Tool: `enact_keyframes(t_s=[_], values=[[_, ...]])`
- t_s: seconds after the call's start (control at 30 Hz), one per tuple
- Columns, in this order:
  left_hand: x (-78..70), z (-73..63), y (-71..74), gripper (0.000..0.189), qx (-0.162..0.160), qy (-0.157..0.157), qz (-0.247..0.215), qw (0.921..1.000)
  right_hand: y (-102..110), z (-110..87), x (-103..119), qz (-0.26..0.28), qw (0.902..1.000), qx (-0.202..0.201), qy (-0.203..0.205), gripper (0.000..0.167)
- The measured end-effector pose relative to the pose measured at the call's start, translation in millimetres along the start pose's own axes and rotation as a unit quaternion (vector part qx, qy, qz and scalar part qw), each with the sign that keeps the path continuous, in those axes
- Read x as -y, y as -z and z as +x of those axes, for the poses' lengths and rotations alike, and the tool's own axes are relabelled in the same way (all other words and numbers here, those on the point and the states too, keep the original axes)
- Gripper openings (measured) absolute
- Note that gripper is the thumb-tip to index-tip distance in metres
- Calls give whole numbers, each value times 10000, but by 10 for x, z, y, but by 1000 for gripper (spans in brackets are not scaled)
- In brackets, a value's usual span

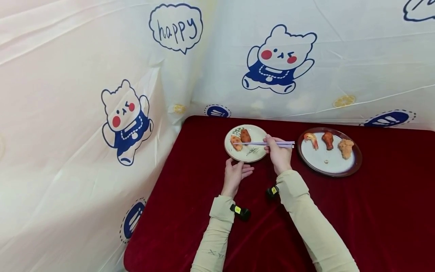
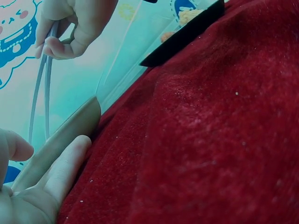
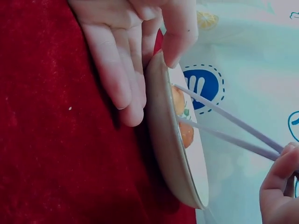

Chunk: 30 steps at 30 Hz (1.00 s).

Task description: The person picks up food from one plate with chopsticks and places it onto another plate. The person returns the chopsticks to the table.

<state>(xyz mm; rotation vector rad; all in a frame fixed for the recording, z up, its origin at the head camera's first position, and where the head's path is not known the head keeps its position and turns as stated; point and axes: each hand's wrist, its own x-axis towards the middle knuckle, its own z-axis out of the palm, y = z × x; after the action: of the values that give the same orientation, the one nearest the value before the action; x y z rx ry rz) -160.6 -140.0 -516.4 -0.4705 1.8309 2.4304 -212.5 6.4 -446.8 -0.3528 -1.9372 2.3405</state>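
My right hand [image 1: 279, 156] grips a pair of pale purple chopsticks [image 1: 255, 143], whose tips reach over the white plate [image 1: 259, 134] to an orange-brown piece of food [image 1: 236, 143]. A darker brown fried piece [image 1: 245, 135] lies beside it. In the right wrist view the two chopsticks [image 3: 233, 122] stand apart, with their tips at the food; whether they pinch it I cannot tell. At the plate's near rim is my left hand [image 1: 233, 175], its fingers extended below the rim and thumb above. It seems to touch the plate's side [image 3: 161, 126].
A brown-rimmed round tray [image 1: 326, 172] stands to the right, bearing a shrimp [image 1: 312, 140], a drumstick [image 1: 327, 140], a fried chicken piece [image 1: 346, 148] and a crumb. Dark red cloth [image 1: 190, 181] covers the table. Printed white curtains [image 1: 221, 68] hang behind and at left.
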Motion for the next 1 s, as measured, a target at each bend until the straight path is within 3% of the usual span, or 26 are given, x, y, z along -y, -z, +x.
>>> enact_keyframes(t_s=[0.23,0.5,0.67,0.77,1.0], values=[[-6,-9,4,60,20,-35,57,10000,-20,-36,1,-150,9991,231,313,29],[11,9,8,58,-23,-22,22,10000,-45,-63,-7,-487,9954,578,593,34],[16,11,-3,60,1,-41,49,10000,-53,-193,174,-1180,9806,973,1223,28],[2,11,-7,60,19,-97,69,9999,-86,-280,318,-1491,9718,1178,1398,26],[-3,4,6,60,0,-74,65,10000,-147,-307,317,-1642,9728,958,1327,24]])
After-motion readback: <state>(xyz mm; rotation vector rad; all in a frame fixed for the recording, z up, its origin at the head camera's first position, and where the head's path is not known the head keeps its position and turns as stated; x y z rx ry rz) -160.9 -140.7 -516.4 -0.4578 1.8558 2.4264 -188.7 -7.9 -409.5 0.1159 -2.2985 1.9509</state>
